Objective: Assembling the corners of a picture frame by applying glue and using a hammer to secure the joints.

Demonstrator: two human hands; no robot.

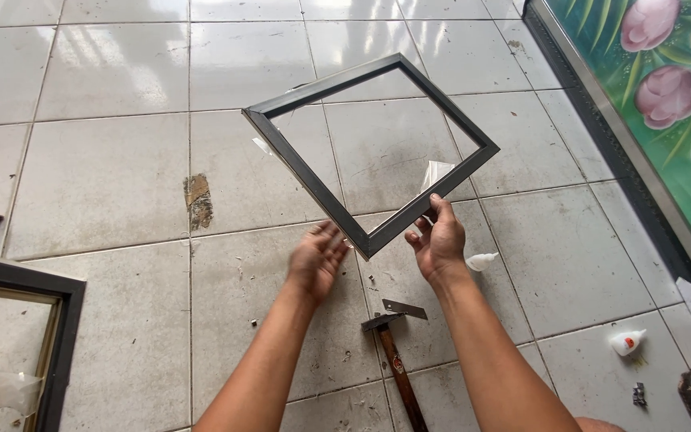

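Holding a dark square frame [369, 144] corner-down above the tiled floor [105, 176].

The frame hangs tilted as a diamond, with its lowest corner at about 12 o'clock from the hands and one diagonal running roughly 12 to 6 o'clock. The right hand [439, 240] grips the lower right rail near that corner, fingers closed on it. The left hand [316, 260] is open and released, palm toward the corner, just beside it but apart. At 6 o'clock a hammer [397, 360] lies on the floor. Two small white glue bottles sit at 3 o'clock [481, 261] and 4 o'clock [627, 342]; the farther one carries a red label. A flower painting [665, 96] stands at 2 o'clock.
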